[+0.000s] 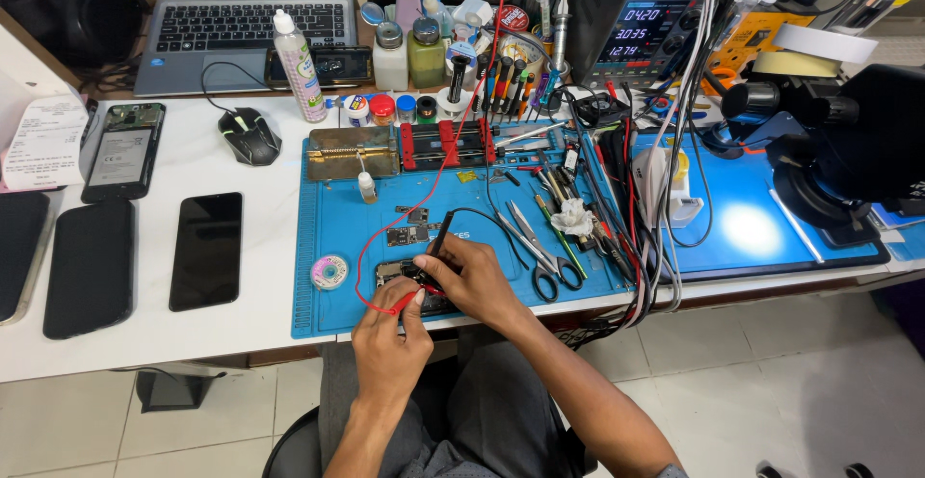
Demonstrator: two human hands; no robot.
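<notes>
A small circuit board [409, 274] lies near the front edge of the blue work mat [328, 218], directly under both hands and partly hidden by them. The right hand [472, 280] pinches a black test probe [438, 237] between thumb and fingertips, its tip angled down onto the board, with a black lead curving away from its top. The left hand [390, 343] has its fingers curled together around a red test probe [405, 297], whose red lead [424, 189] loops off the mat's front and climbs toward the back of the bench. Just above the board sits a second small board [407, 235], and to its left a small coil of solder wire [330, 272]. To the right of the hands lie scissors [541, 271] and tweezers [525, 227] beside a wad of white tissue [575, 216]. At the mat's far edge stand a brass-coloured metal block [353, 153] and a red clamp fixture [448, 143], with a small dropper bottle [366, 187] in front of them. Off the mat to the left, on the white table [270, 276], rest 2 dark phones face up [206, 250] [89, 266], an opened phone [123, 150] and a black mouse [250, 136]. A laptop [246, 15] sits behind, a bench power supply [641, 30] with lit digits stands at the back right, and a black microscope [848, 150] occupies the right side.
</notes>
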